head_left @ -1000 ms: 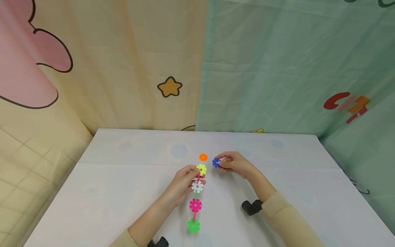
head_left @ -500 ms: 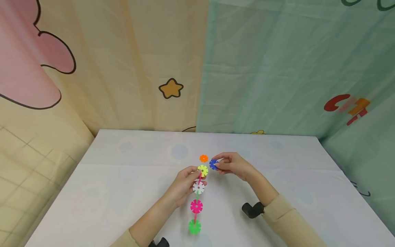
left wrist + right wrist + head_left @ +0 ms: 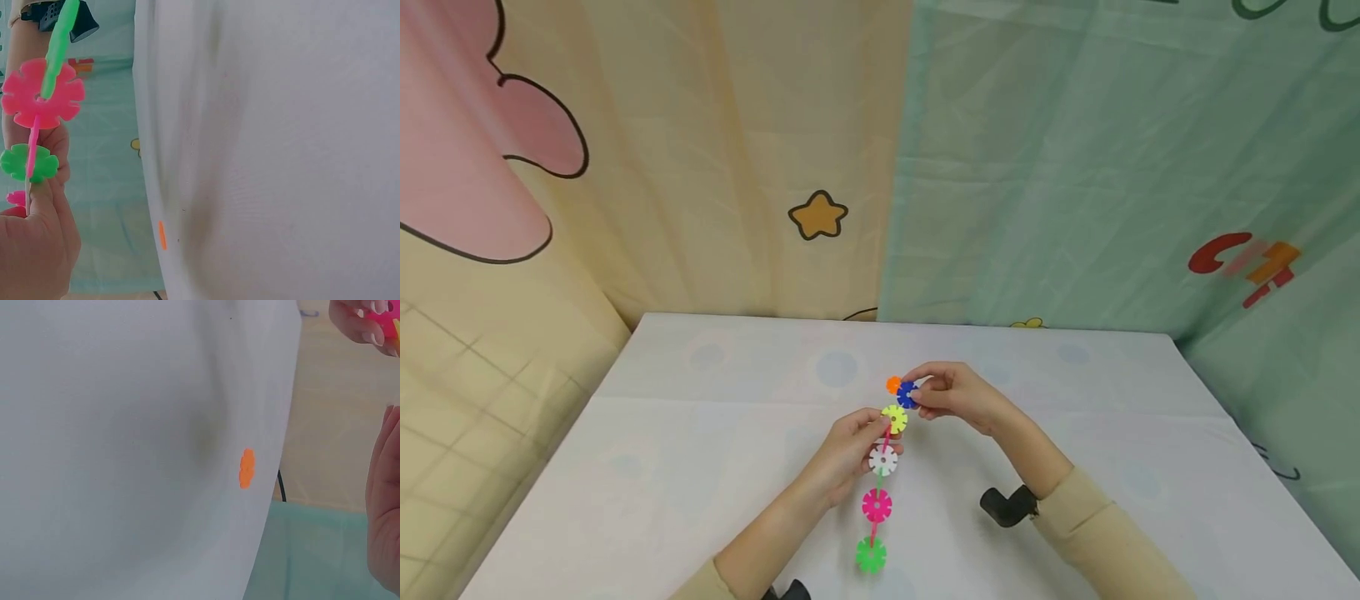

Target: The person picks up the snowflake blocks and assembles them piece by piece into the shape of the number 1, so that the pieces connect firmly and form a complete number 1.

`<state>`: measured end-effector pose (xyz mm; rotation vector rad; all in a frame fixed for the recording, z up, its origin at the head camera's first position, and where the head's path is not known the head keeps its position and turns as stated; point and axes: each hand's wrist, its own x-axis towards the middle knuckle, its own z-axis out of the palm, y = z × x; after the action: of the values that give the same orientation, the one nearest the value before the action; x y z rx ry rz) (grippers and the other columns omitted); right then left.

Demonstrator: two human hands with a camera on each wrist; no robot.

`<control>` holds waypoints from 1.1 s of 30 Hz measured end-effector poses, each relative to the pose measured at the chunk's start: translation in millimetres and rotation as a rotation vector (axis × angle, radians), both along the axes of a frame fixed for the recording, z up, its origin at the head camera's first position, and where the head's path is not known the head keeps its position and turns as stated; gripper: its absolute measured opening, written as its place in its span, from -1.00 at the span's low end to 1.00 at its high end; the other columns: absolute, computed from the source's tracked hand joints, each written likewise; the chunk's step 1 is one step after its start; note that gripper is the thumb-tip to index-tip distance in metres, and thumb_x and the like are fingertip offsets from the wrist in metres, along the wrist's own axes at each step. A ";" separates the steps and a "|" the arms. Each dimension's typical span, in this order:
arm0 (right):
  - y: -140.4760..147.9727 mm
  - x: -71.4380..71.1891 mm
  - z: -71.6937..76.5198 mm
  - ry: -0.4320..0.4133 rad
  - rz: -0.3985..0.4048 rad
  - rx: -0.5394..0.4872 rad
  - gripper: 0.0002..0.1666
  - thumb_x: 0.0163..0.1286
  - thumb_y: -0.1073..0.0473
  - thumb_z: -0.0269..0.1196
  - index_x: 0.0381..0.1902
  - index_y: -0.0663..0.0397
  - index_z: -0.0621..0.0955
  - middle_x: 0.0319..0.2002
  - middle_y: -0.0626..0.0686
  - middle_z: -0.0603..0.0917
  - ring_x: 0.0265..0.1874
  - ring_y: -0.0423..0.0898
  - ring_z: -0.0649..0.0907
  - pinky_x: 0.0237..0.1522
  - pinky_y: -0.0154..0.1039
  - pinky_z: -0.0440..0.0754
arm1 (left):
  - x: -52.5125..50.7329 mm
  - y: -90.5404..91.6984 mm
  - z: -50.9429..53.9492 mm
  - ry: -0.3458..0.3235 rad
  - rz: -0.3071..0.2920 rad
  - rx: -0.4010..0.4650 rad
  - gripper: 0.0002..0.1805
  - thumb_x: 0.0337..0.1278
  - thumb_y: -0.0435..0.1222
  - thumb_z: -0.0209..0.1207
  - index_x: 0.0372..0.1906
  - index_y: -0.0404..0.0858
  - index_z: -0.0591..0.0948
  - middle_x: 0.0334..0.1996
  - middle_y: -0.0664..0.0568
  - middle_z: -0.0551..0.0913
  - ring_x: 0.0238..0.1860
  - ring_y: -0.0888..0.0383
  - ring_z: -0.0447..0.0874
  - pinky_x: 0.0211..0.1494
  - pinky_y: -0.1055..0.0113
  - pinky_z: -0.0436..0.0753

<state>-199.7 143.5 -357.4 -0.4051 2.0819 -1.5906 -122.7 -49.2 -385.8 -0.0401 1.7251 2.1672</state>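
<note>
My left hand (image 3: 844, 454) pinches a chain of notched plastic snowflake discs near its top, at the yellow disc (image 3: 895, 419). Below that hang a white disc (image 3: 883, 460), a pink disc (image 3: 877, 506) and a green disc (image 3: 871, 556), joined by pink and green discs seen edge-on. Between thumb and fingers, my right hand (image 3: 958, 398) holds a blue disc (image 3: 907, 395) just above the yellow one; whether the two touch I cannot tell. The left wrist view shows the chain's pink disc (image 3: 44, 94) close up. In the right wrist view the blue disc is hidden.
A loose orange disc (image 3: 892, 384) lies on the white-covered table (image 3: 700, 467), partly behind the blue disc in the head view. Printed curtains (image 3: 1045, 167) stand behind the table. Each wrist wears a black camera mount (image 3: 1007, 506).
My right hand has moved left with the blue disc, bringing it close over the yellow disc and partly in front of the orange one. The left hand and chain have barely shifted.
</note>
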 end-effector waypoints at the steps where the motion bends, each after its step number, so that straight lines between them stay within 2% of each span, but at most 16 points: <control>1: -0.7 0.3 0.6 -0.001 0.001 -0.005 -0.64 0.31 0.34 0.18 0.06 0.34 0.50 -0.38 0.13 0.64 -0.46 -0.09 0.65 -0.24 -0.24 0.66 | 0.3 -0.1 0.1 0.002 0.001 0.000 -0.71 0.36 -0.23 -0.01 -0.07 -0.41 0.47 -0.26 -0.07 0.61 -0.32 0.21 0.65 -0.16 0.38 0.63; 8: -4.6 2.4 2.6 0.006 0.013 -0.024 -0.65 0.31 0.35 0.17 0.05 0.34 0.51 -0.32 0.28 0.62 -0.46 -0.07 0.65 -0.25 -0.25 0.66 | 1.6 -0.9 2.0 -0.003 0.010 -0.025 -0.71 0.36 -0.21 0.00 -0.06 -0.39 0.46 -0.24 -0.10 0.62 -0.29 0.19 0.67 -0.14 0.37 0.63; 12: -5.8 4.2 2.2 0.034 0.023 -0.041 -0.66 0.30 0.37 0.16 0.04 0.37 0.51 -0.36 0.22 0.61 -0.49 -0.12 0.63 -0.26 -0.25 0.66 | 1.9 -1.2 2.3 0.009 0.015 -0.026 -0.72 0.35 -0.22 0.00 -0.08 -0.39 0.46 -0.21 -0.12 0.60 -0.28 0.17 0.67 -0.13 0.35 0.63; 17: -9.1 7.6 0.9 0.134 0.047 -0.045 -0.68 0.30 0.36 0.18 0.01 0.35 0.54 -0.32 0.09 0.64 -0.47 -0.12 0.60 -0.27 -0.22 0.66 | 1.4 -0.8 1.2 0.028 0.013 -0.014 -0.74 0.35 -0.26 -0.01 -0.10 -0.42 0.46 -0.21 -0.11 0.58 -0.27 0.13 0.68 -0.13 0.35 0.63; 23: -11.9 13.3 1.7 0.282 0.058 -0.026 -0.79 0.27 0.40 0.19 -0.12 0.32 0.60 -0.21 0.13 0.66 -0.41 -0.04 0.62 -0.30 -0.25 0.65 | 2.6 -0.9 0.4 0.032 0.027 -0.019 -0.78 0.37 -0.30 -0.04 -0.13 -0.43 0.46 -0.20 -0.10 0.58 -0.26 0.13 0.68 -0.14 0.35 0.63; 30: -11.0 19.1 5.7 0.370 0.077 -0.011 -0.86 0.24 0.42 0.22 -0.22 0.33 0.63 -0.40 0.20 0.63 -0.52 -0.06 0.58 -0.40 -0.31 0.62 | 7.4 -1.3 3.9 0.023 0.047 -0.038 -0.76 0.35 -0.32 -0.02 -0.10 -0.44 0.48 -0.24 -0.08 0.60 -0.28 0.09 0.70 -0.13 0.35 0.63; 33: -11.3 20.7 9.1 0.407 0.096 -0.010 -0.87 0.23 0.42 0.23 -0.24 0.32 0.64 -0.42 0.22 0.63 -0.55 -0.10 0.55 -0.44 -0.31 0.61 | 8.9 -1.1 5.3 0.021 0.054 -0.033 -0.75 0.34 -0.32 -0.01 -0.07 -0.46 0.49 -0.27 -0.06 0.61 -0.28 0.07 0.71 -0.11 0.33 0.63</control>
<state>-179.0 132.2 -348.3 -0.8814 2.3043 -1.5619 -113.8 -50.2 -380.6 -0.0738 1.7906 2.1853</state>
